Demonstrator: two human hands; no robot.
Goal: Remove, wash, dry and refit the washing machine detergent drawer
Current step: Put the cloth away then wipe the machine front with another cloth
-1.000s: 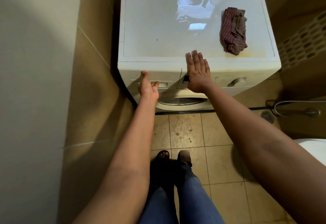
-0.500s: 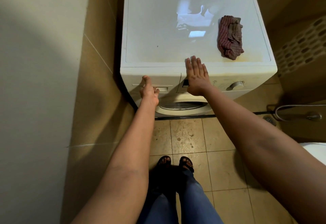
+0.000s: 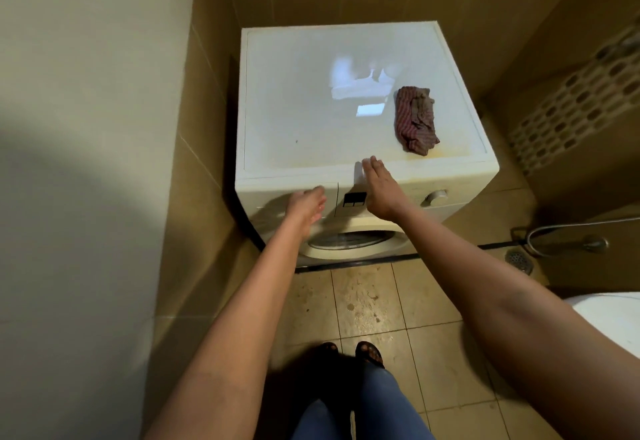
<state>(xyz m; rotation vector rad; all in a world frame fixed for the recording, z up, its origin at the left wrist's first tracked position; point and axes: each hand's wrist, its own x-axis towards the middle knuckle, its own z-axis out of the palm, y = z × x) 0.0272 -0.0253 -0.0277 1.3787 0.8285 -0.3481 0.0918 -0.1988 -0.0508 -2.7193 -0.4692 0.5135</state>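
Grip of the left hand [image 3: 306, 202]: loosely open, nothing held, poised at the detergent drawer [image 3: 270, 195], whose face sits flush in the upper left corner of the washing machine [image 3: 294, 110] front. Whether it touches the drawer cannot be told. Right hand [image 3: 381, 194]: open, laid flat over the machine's top front edge, just right of the display [image 3: 355, 199]. The left hand is nearer the drawer, which lies directly ahead of it. The drawer's long axis runs front to back into the machine, so removal probably calls for a straight pull toward the person. A cloth [image 3: 415, 121] lies on the machine's top, right side.
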